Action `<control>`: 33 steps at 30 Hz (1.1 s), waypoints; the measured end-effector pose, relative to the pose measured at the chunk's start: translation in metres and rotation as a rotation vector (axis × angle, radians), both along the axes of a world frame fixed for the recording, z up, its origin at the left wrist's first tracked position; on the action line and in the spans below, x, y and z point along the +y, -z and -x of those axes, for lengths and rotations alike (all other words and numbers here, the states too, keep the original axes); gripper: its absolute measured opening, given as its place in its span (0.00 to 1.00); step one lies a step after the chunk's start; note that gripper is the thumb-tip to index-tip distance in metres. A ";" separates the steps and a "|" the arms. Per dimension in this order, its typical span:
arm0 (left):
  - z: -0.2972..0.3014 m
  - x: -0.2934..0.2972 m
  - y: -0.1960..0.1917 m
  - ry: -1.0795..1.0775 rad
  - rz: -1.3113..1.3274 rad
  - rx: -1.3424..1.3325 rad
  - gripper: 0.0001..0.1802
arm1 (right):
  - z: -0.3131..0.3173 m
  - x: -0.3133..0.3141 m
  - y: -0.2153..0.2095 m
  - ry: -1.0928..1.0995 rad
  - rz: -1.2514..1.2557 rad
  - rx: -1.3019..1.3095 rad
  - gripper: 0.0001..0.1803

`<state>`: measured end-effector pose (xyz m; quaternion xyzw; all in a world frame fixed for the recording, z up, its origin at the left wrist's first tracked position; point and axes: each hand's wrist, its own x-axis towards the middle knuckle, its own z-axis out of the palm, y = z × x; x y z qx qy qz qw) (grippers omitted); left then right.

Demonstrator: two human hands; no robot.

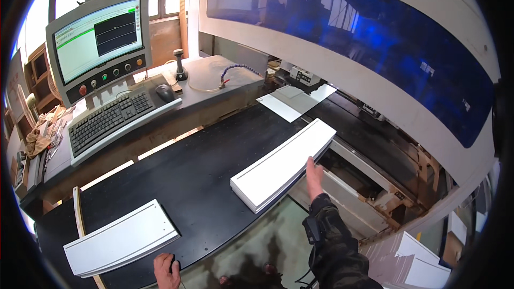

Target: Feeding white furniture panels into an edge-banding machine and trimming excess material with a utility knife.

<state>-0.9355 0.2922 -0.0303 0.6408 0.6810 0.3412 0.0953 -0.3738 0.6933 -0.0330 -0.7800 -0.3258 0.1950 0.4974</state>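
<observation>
A stack of long white grooved panels point(289, 160) lies slantwise on the black worktable point(187, 166). My right hand point(315, 179) is at the near long edge of this stack, thumb against the edge and the other fingers curled beside it, partly hidden. Farther left, a shorter stack of white panels point(120, 238) with small holes lies near the table's left end. My left hand point(167, 271) hovers by the table's front edge, close to that shorter stack, its fingers curled with nothing visible in them.
Behind the panels a thin pale sheet point(297, 101) lies partly under the large machine point(348, 27) with a blue window. A monitor point(99, 37), keyboard point(112, 120), mouse point(165, 93) and handheld scanner point(179, 64) stand back left. More white panels point(412, 262) are stacked lower right.
</observation>
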 end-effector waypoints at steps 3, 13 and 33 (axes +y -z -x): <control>-0.017 0.013 0.006 -0.078 -0.049 0.009 0.14 | -0.022 0.033 -0.007 0.026 0.072 0.059 0.60; -0.036 0.033 0.036 -0.350 -0.367 0.169 0.02 | -0.020 0.092 0.009 0.103 0.291 -0.049 0.74; -0.012 0.003 0.030 -0.347 -0.253 0.273 0.07 | 0.020 0.079 0.015 0.102 0.217 -0.116 0.61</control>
